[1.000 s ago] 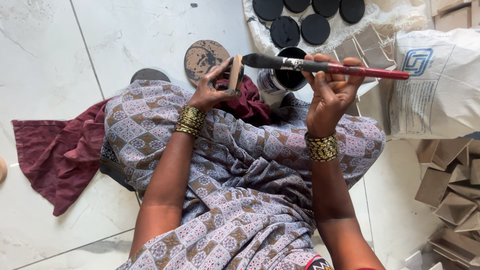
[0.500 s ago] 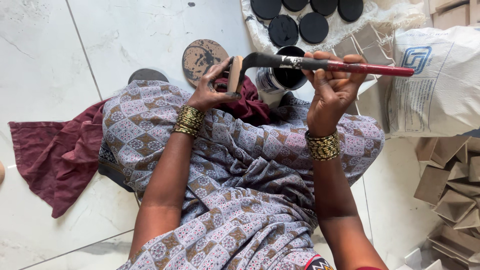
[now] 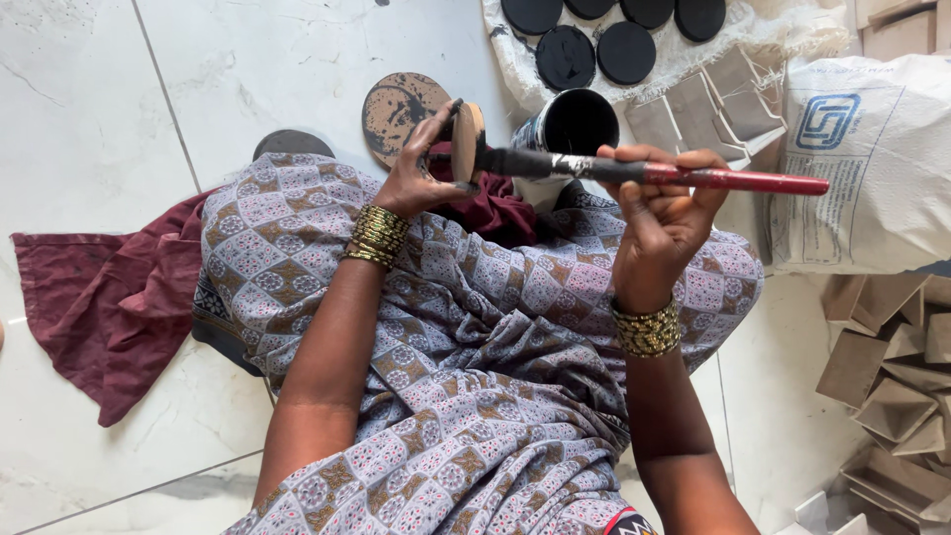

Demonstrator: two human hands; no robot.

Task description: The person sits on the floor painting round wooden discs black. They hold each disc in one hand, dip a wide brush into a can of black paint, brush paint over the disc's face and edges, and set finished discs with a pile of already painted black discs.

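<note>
My left hand [image 3: 421, 173] holds a small round wooden disc [image 3: 467, 141] on edge above my lap. In my right hand [image 3: 659, 203] is a paintbrush with a red handle [image 3: 738, 180], lying level, its black-stained bristle end touching the disc. A can of black paint [image 3: 577, 124] stands just behind the brush. A brown round board smeared with black [image 3: 401, 104] lies on the floor beyond my left hand.
Several black-painted discs [image 3: 594, 40] lie on a white cloth at the top. A white printed sack [image 3: 867, 168] sits at the right, with tan cardboard pieces [image 3: 897, 367] below it. A maroon cloth [image 3: 109, 297] spreads on the white tiles at the left.
The disc has turned in my left hand from nearly edge-on toward the brush. The brush end has moved left against the disc. Both hands stay in place.
</note>
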